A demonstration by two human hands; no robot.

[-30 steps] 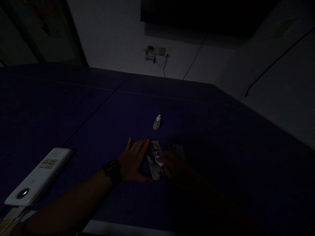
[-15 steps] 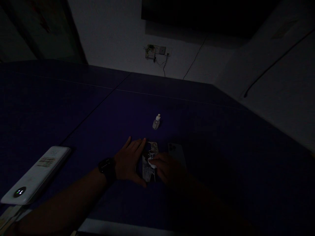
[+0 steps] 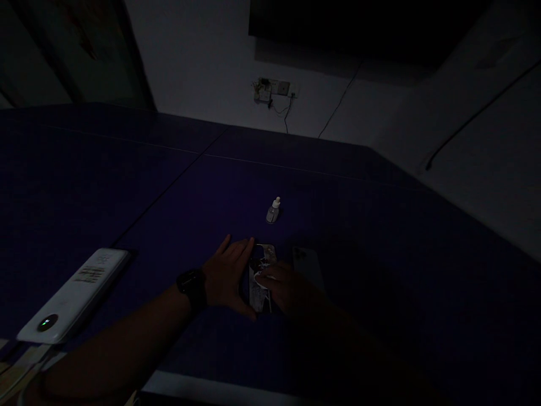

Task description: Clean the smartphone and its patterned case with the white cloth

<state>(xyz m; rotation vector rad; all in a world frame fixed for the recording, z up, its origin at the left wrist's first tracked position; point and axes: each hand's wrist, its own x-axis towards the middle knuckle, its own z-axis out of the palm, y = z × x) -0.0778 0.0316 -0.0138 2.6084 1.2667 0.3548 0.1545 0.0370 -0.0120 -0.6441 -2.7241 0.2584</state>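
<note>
A phone case (image 3: 256, 299) with a dark and white picture on it lies on the dark blue table. Along its left edge rests my left hand (image 3: 226, 276), palm down, thumb and fingers stretched apart; a black watch is on that wrist. My right hand (image 3: 285, 285) is closed on a small white wipe (image 3: 260, 280) and presses it on the middle of the case. Its fingers hide part of the wipe and the case. Just right of the case, partly behind my right hand, lies a phone (image 3: 308, 268) with its camera lenses up.
A small dropper bottle (image 3: 273, 211) with a white cap stands beyond the case. At the left lies a white power bank (image 3: 80, 293) with a lit display and a cable. Wall sockets (image 3: 274, 88) with plugs and wires are at the back, below a dark screen (image 3: 355, 28).
The whole view has shifted slightly, so everything sits a little further right. My right hand with the wipe has moved slightly left over the case; my left hand keeps its place beside it.
</note>
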